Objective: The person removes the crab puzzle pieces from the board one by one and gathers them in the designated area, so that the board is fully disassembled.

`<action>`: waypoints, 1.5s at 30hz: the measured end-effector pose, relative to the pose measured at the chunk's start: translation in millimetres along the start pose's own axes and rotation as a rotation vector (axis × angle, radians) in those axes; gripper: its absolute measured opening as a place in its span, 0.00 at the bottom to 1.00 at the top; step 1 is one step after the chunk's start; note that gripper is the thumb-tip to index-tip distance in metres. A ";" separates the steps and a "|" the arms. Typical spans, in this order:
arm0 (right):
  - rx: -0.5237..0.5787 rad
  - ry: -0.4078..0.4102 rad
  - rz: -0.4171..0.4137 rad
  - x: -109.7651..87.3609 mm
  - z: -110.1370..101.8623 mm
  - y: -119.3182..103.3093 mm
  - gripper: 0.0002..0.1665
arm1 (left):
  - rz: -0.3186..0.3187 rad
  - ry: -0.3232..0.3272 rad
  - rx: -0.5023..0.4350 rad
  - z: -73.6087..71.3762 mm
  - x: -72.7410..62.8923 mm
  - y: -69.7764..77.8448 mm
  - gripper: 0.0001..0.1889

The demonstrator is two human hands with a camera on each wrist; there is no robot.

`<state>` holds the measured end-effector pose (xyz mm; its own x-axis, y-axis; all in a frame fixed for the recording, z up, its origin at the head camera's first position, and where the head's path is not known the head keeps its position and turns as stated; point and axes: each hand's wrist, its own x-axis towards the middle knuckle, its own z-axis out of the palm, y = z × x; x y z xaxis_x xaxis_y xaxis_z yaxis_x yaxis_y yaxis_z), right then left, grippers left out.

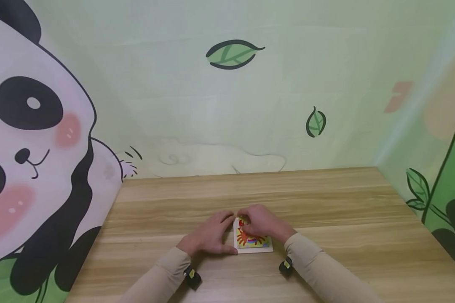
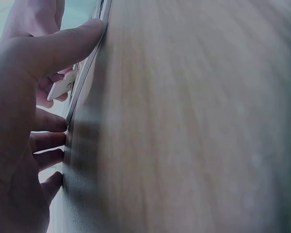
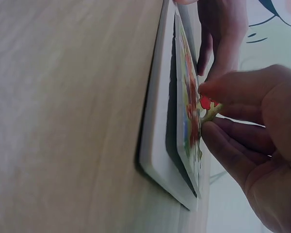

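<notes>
Between the two hands, flat on the table (image 1: 167, 265): board (image 1: 255, 251), white rim, crab (image 1: 246, 238) picture. Left hand (image 1: 213, 235) spread along the board's left edge, thumb at the near corner, fingertips by the far one; grasping nothing, just touching the edge. Right hand (image 1: 262, 221) reaches in over the board from its right, thumb and fingers pinching a small piece (image 3: 212, 114), red and yellow-green on the face, pale on the other side per the left wrist view. Key relation, my read: piece sits over the board's far-left part, left of the right palm and just beside the left fingertips, so the right hand has it and the left is close alongside. Piece is tilted up off the board face; can't tell if its lower edge touches. Its long axis is hidden by the fingers. Board looks near square from the head view but foreshortened, so no long axis called. Labels: none readable. Left wrist unit (image 1: 192, 277) and right wrist unit (image 1: 286, 267) each carry a yellow mark, too small to read. Red mark (image 1: 398, 97) on the wall, beyond the right hand and off to its right: faded, not legible.
</notes>
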<state>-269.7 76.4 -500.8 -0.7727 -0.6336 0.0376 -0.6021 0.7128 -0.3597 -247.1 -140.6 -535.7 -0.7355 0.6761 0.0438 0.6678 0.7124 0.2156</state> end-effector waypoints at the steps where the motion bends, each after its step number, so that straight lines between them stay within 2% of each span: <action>1: 0.006 -0.005 0.002 -0.2 0.1 -0.1 0.23 | -0.003 -0.003 -0.004 0.0 -0.3 0.0 0.56; 10: 0.017 -0.033 0.018 -0.3 0.9 -0.5 0.25 | -0.012 -0.014 -0.004 -0.9 -1.7 0.9 0.56; 21: 0.068 -0.035 0.040 -3.6 -1.9 -0.3 0.21 | -0.032 -0.031 -0.015 -3.5 -2.2 3.3 0.56; 39: 0.127 -0.012 0.051 -5.5 0.6 5.2 0.22 | -0.029 -0.033 -0.001 -1.8 -2.3 2.8 0.56; 45: 0.132 0.004 0.030 -6.1 0.4 5.1 0.22 | -0.018 -0.015 0.010 -1.5 -1.9 2.0 0.56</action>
<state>-267.9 83.7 -503.2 -0.7912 -0.6109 0.0289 -0.5471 0.6858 -0.4799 -244.5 -140.8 -533.9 -0.7455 0.6660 0.0258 0.6558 0.7260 0.2069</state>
